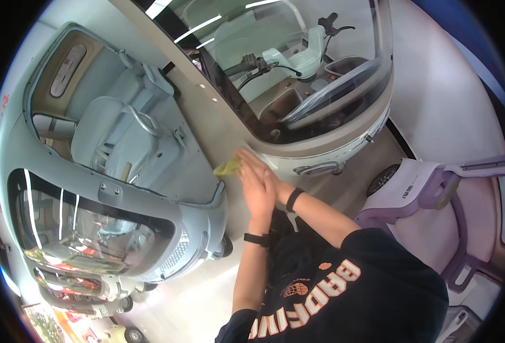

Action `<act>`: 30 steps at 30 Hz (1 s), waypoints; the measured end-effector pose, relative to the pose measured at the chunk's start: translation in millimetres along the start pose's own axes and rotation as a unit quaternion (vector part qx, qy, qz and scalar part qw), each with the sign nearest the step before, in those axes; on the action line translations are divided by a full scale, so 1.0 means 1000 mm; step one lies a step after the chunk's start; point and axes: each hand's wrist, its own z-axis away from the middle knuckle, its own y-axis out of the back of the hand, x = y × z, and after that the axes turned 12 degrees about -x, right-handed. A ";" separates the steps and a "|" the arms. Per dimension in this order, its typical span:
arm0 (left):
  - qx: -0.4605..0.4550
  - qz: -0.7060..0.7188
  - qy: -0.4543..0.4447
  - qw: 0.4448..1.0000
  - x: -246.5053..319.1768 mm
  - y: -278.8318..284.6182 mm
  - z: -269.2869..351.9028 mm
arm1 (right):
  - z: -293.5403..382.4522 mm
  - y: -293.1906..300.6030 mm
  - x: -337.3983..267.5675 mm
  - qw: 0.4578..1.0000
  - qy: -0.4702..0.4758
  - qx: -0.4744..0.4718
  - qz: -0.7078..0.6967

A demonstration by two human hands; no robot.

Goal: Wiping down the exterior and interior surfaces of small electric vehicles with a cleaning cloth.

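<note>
My left hand [259, 193] and my right hand [252, 160] are pressed together palm to palm in front of me, fingers extended. A yellow-green cloth [228, 167] sticks out at their fingertips, caught between the hands; its inner part is hidden. Both wrists wear dark bands. Just beyond the hands is the front end of a small enclosed vehicle [282, 165], with a windshield and handlebars [295, 55] inside. To the left stands a pale blue-green vehicle with an open doorway, and its grey seat [96, 124] shows inside.
A purple and white vehicle body [432, 206] stands close on my right. At lower left, more small vehicles [102, 287] line up behind the pale blue-green one. Light floor [192, 296] shows between the left-hand vehicles and me. A plastic-wrapped panel [329, 92] lies behind the front vehicle's windshield.
</note>
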 end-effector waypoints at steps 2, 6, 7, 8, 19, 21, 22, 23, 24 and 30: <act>-0.009 0.010 -0.083 0.996 0.017 -0.002 -0.008 | 0.012 0.004 -0.007 1.000 -0.001 0.008 -0.004; -0.065 0.016 -0.247 0.967 0.089 -0.016 -0.026 | 0.031 0.018 -0.016 0.997 -0.001 0.082 0.007; -0.112 0.070 -0.273 0.953 0.100 -0.024 -0.033 | 0.034 0.022 -0.021 0.995 0.002 0.097 0.012; -0.139 0.072 -0.276 0.948 0.112 -0.031 -0.035 | 0.035 0.024 -0.026 0.993 0.007 0.113 0.016; -0.072 0.110 -0.039 0.991 0.019 -0.007 0.011 | 0.032 0.023 -0.005 0.993 -0.036 0.059 0.091; -0.060 0.108 -0.004 0.992 0.012 -0.007 0.011 | 0.037 0.013 -0.006 0.994 -0.055 0.060 0.072; -0.079 0.112 -0.013 0.990 0.015 -0.009 0.011 | 0.040 0.010 -0.009 0.994 -0.076 0.061 0.054; -0.098 0.118 -0.023 0.988 0.020 -0.014 0.009 | 0.044 0.016 -0.010 0.994 -0.076 0.060 0.055; -0.094 0.119 -0.017 0.988 0.027 -0.017 0.007 | 0.046 0.031 -0.023 0.990 -0.050 0.111 0.073; -0.172 0.174 -0.256 0.935 0.125 -0.020 -0.023 | 0.069 0.121 -0.060 0.893 0.006 0.377 0.247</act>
